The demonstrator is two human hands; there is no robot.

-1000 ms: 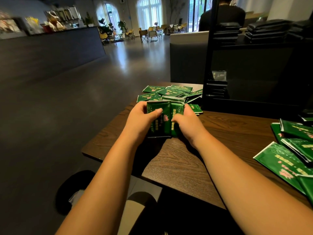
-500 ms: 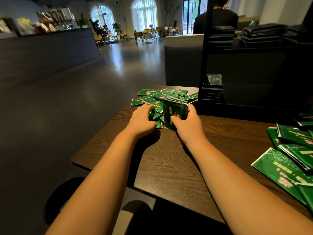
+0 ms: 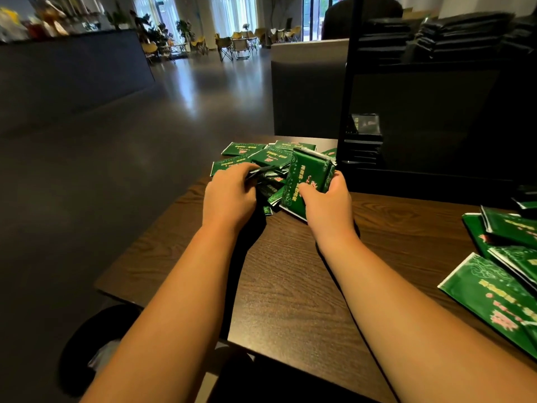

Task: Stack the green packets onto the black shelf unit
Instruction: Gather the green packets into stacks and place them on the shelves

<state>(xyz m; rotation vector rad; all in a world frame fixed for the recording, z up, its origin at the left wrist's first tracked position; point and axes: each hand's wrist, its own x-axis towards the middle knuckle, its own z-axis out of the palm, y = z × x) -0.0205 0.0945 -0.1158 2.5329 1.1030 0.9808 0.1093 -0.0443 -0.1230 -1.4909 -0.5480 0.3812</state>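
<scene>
My right hand (image 3: 327,203) grips a small stack of green packets (image 3: 308,177), held tilted just above the wooden table (image 3: 290,286). My left hand (image 3: 229,193) lies on a loose heap of green packets (image 3: 261,157) at the table's far left corner, its fingers curled around a few of them. The black shelf unit (image 3: 421,112) stands right behind the heap, with dark packet stacks on its upper shelf and a short stack on its lower left.
More green packets (image 3: 499,274) lie spread over the table's right side. The table's left and near edges drop to a dark floor. A dark counter stands far left; a person in black sits behind the shelf.
Both hands held one stack together; the left hand let go and reached into the heap. The right hand has carried the stack forward and to the right, toward the shelf.
</scene>
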